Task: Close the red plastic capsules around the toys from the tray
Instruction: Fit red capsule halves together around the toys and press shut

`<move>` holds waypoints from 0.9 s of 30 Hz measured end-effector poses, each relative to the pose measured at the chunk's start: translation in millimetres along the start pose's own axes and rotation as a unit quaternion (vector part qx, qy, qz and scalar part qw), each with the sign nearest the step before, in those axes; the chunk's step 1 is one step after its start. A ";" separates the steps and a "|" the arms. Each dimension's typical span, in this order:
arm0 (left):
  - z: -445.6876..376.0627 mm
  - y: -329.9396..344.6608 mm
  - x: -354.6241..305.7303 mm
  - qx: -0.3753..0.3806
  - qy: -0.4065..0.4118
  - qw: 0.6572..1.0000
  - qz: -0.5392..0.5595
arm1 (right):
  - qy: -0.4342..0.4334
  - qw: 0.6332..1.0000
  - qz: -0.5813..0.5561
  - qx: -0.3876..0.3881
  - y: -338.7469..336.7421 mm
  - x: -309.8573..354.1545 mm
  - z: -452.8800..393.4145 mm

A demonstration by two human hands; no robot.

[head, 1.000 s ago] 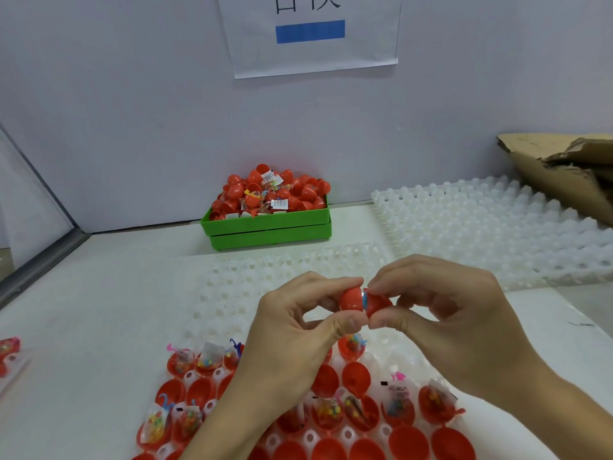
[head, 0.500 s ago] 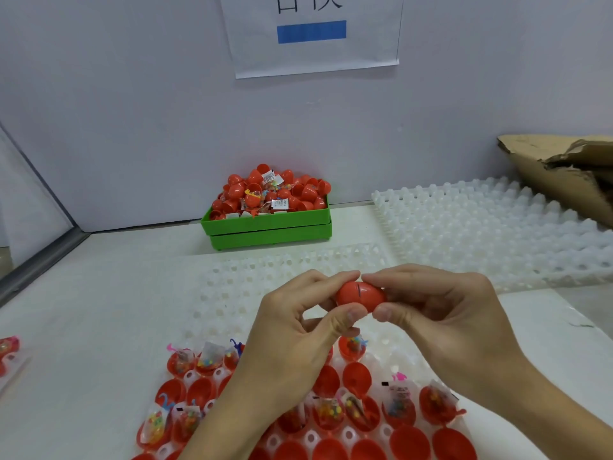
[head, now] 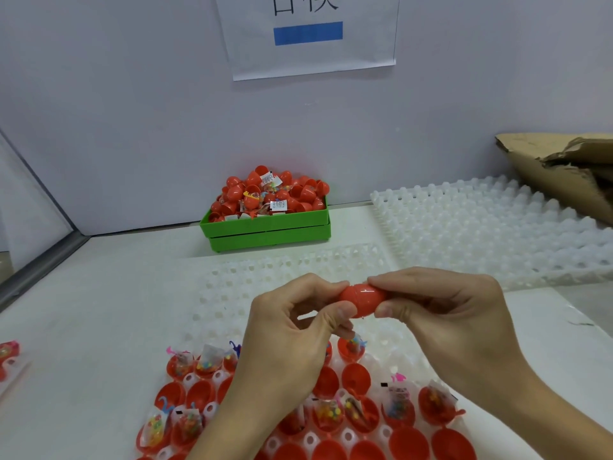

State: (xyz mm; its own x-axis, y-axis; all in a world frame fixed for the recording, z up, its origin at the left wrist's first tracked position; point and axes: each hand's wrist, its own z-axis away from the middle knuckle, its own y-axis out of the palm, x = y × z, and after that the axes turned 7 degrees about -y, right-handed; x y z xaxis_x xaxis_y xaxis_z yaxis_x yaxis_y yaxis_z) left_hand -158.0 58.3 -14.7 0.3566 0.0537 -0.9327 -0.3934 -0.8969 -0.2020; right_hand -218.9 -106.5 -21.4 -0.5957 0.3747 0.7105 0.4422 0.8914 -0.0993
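Both hands meet at the middle of the view, above the white tray [head: 232,287], with one red capsule [head: 362,298] held lengthwise between them. The left hand [head: 292,330] comes up from seven o'clock; its thumb and curled forefinger pinch the capsule's left end, the other fingers folded in underneath. The right hand [head: 451,320] reaches in from four o'clock, thumb below and forefinger on top, clamped on the right end. The capsule's two halves sit together, with only a thin seam showing across its middle.

Down at six o'clock the tray's near rows hold open red capsule halves [head: 355,378], some bare, some carrying small toys in clear packets [head: 328,415]. At twelve o'clock, against the wall, a green bin [head: 268,227] is heaped with red capsules. At two o'clock lies another white tray [head: 481,227], and beyond it, crumpled brown cardboard [head: 557,164]. A paper sign [head: 308,31] hangs on the wall above.
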 end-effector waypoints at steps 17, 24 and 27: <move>0.0 12.4 3.7 -0.009 0.029 0.997 -0.074 | 0.087 0.992 -0.014 0.089 6.1 9.2 4.6; -1.3 10.2 6.8 0.002 0.164 0.960 -0.226 | 0.180 0.974 -0.082 0.108 3.0 6.2 1.8; -2.3 5.2 5.7 -0.013 0.196 0.940 -0.277 | 0.203 0.963 -0.136 0.114 2.9 9.9 -0.6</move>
State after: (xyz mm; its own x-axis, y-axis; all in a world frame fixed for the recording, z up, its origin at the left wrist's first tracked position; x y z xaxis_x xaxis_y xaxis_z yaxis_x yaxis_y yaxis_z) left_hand -156.1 52.9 -20.4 0.7879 0.3551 -0.5031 -0.0353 -0.7896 -0.6126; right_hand -223.1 -100.4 -14.2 -0.3370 0.0308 0.9410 0.1211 0.9926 0.0109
